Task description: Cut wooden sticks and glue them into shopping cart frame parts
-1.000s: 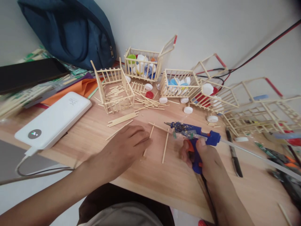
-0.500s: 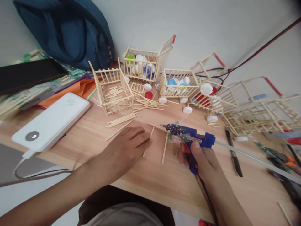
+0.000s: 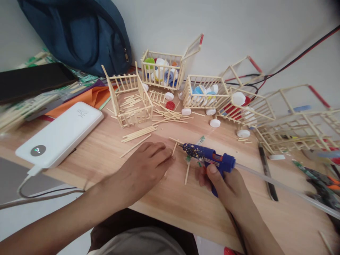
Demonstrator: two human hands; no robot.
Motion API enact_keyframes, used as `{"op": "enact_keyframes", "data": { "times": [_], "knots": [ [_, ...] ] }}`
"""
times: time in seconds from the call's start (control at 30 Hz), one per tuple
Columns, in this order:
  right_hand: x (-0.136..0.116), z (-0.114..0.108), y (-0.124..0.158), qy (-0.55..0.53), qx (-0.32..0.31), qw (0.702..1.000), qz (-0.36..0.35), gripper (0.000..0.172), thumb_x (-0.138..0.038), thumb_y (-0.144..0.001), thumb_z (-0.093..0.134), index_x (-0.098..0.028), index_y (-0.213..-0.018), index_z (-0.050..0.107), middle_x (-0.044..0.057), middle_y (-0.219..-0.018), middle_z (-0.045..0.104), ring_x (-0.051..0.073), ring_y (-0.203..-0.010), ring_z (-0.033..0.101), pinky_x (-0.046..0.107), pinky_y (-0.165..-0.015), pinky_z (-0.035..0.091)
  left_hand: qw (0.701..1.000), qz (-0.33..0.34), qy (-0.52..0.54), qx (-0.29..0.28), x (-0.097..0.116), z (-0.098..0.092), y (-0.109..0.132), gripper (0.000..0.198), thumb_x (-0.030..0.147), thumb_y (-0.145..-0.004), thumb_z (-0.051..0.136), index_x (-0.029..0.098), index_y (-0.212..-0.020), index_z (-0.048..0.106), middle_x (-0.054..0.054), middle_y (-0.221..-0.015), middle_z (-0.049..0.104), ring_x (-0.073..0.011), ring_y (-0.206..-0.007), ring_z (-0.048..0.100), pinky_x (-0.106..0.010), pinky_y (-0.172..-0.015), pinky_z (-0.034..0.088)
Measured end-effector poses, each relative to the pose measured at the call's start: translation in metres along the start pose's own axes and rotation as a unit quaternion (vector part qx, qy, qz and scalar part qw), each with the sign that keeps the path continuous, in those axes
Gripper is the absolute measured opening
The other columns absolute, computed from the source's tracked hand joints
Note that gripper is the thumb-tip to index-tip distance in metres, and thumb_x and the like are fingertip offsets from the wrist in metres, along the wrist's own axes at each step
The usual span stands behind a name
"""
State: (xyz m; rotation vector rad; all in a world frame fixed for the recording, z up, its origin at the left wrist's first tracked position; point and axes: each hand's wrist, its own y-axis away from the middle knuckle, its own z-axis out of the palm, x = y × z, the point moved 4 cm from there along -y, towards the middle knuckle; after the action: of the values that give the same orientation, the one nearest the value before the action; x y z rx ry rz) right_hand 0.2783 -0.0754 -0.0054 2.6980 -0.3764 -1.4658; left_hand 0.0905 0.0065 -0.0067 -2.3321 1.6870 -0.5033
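Note:
My left hand rests on the wooden table, its fingertips closed on a thin wooden stick that slants toward me. In my right hand is a blue hot glue gun, gripped by the handle with the thumb on its side. Its nozzle tip is at the upper end of the held stick, where another stick lies crosswise; whether it touches cannot be told. A long clear glue stick sticks out of the gun's back. Beneath the barrel lies one more wooden stick.
Behind my hands stand a half-built stick frame and small stick carts with bottle-cap wheels. Loose sticks lie nearby. A white power bank is on the left, a blue bag behind it. At right are a black pen and pliers.
The glue gun has moved left, bringing its nozzle to the upper end of the stick under my left fingers. My left hand stays in place. The view has shifted slightly.

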Motion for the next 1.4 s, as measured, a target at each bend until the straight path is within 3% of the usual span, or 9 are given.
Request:
{"op": "enact_keyframes", "data": {
  "times": [0.87,1.4],
  "knots": [
    [-0.0009,-0.0008,-0.0015,0.059,-0.028,0.998,-0.017,0.053,-0.054,-0.097,0.030,-0.020,-0.062,0.051,0.001,-0.058,0.052,0.014,-0.055,0.049,0.028,-0.056,0.035,1.000,-0.011,0.003,-0.006,-0.0005,-0.0004,0.0000,0.021,0.019,-0.092,0.051,0.016,-0.110,0.061,-0.008,-0.117,0.063,-0.0224,-0.112,0.052,-0.038,-0.093,0.044],
    [-0.0012,-0.0022,-0.0005,0.085,0.012,0.996,-0.001,0.054,-0.057,-0.094,0.034,-0.022,-0.055,0.045,0.000,-0.050,0.049,0.013,-0.048,0.047,0.025,-0.046,0.034,1.000,-0.014,0.010,-0.011,-0.0014,0.0006,0.0009,0.021,0.021,-0.093,0.050,0.016,-0.110,0.061,-0.007,-0.117,0.062,-0.0225,-0.113,0.051,-0.039,-0.095,0.043]
  ]
}}
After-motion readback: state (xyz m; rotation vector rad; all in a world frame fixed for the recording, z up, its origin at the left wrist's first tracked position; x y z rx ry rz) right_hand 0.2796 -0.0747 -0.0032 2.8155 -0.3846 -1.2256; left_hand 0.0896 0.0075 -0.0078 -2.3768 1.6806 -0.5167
